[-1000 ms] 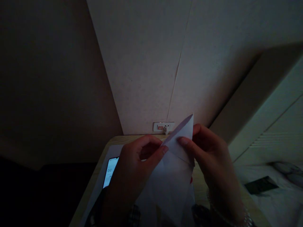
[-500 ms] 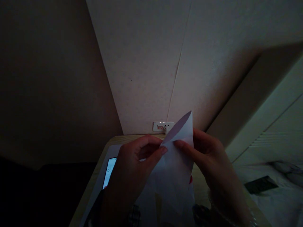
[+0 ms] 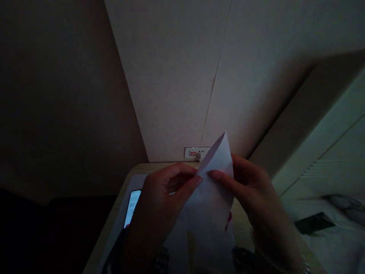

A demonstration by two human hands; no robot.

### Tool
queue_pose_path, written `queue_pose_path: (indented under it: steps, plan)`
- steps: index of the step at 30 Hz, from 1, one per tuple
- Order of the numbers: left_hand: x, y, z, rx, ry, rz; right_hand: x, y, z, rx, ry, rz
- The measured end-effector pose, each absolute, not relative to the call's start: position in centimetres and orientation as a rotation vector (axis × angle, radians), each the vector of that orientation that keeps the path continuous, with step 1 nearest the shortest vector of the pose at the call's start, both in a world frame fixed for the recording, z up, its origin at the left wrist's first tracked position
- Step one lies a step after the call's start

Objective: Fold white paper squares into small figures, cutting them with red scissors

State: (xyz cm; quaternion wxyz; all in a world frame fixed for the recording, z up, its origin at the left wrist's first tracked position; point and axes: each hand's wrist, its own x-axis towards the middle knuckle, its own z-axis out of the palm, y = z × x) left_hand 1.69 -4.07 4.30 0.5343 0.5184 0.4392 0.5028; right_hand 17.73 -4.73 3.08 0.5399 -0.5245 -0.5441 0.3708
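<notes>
A white sheet of paper (image 3: 215, 198), folded to a pointed tip at the top, is held up between my two hands. My left hand (image 3: 168, 194) pinches its left edge between thumb and fingers. On the other side, my right hand (image 3: 251, 190) grips it with the thumb on the front face and the fingers behind. The fold gapes a little near the tip. Beside the paper's right edge a small red thing (image 3: 229, 217) shows, too little of it to name. Behind my left hand a phone (image 3: 132, 205) with a lit screen lies partly hidden.
White paper lies on a light wooden table (image 3: 139, 168) beneath my hands. A wall socket (image 3: 192, 153) with a plug in it sits just behind the table. To the right, a dark green flat item (image 3: 313, 223) rests on white cloth.
The paper's tip has shifted slightly left and its open fold looks narrower. More of the red thing shows at the right edge. Both hands keep their grip.
</notes>
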Motion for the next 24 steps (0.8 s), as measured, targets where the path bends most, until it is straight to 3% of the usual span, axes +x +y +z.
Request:
queue_pose_path:
  steps: [24]
  plan:
    - [1.64,-3.92,4.14,1.361,1.14,1.238,17.93,-4.83,3.24,-1.259,-1.323,0.872]
